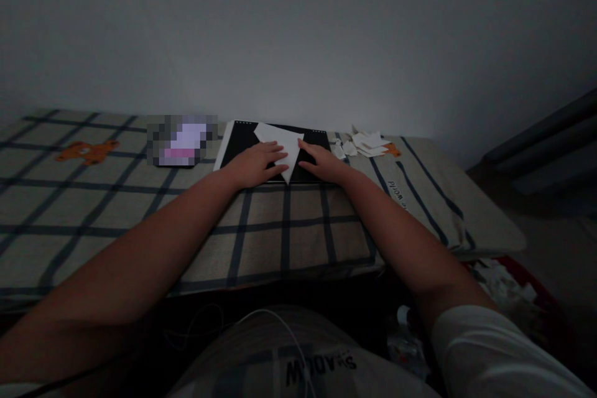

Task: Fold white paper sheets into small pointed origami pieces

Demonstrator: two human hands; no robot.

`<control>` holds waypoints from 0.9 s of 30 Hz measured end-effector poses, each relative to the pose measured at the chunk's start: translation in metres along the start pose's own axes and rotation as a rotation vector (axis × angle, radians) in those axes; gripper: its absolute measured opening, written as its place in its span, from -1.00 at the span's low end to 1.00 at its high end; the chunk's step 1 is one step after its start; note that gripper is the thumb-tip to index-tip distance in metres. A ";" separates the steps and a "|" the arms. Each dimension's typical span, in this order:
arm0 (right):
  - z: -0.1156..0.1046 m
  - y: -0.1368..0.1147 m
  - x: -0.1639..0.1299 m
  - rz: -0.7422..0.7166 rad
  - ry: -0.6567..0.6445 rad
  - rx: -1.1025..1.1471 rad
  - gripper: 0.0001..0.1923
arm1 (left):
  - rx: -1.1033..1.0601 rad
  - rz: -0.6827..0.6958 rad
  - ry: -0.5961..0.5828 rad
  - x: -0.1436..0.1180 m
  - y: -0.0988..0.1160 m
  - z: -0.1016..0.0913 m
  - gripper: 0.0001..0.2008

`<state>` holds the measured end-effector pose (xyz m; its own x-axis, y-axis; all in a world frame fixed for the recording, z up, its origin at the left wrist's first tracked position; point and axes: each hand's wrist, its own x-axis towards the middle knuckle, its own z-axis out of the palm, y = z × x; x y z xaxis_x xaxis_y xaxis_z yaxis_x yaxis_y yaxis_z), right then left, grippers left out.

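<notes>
A white sheet of paper (281, 142) folded into a downward-pointing triangle lies on a black board (239, 140) with a white left edge. My left hand (257, 163) rests flat on the paper's left side, fingers spread and pressing down. On the right edge of the paper my right hand (321, 163) presses with its fingertips. Both hands lie on the sheet and neither lifts it. The room is dim.
The board sits on a plaid cloth (140, 211) with dark stripes and an orange cartoon figure (86, 151). A pile of white paper scraps (364, 143) lies to the right of the board. A blurred object (181, 140) lies left of it. A red bin with paper (508, 286) stands at lower right.
</notes>
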<state>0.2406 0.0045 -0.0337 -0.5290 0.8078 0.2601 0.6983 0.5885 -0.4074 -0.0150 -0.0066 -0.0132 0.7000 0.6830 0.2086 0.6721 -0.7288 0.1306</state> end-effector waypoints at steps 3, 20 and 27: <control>0.001 -0.001 0.000 0.012 0.004 -0.006 -0.24 | -0.011 -0.003 0.002 0.000 0.001 0.000 -0.40; -0.002 -0.002 -0.001 -0.008 0.032 -0.008 -0.23 | 0.019 -0.030 0.013 -0.001 0.001 -0.004 -0.31; -0.003 -0.002 0.000 -0.015 -0.016 0.022 -0.27 | 0.010 -0.025 0.031 -0.001 0.001 -0.002 -0.30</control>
<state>0.2402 0.0034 -0.0302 -0.5470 0.7983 0.2520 0.6800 0.5993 -0.4225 -0.0161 -0.0081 -0.0113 0.6750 0.6992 0.2355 0.6921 -0.7107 0.1263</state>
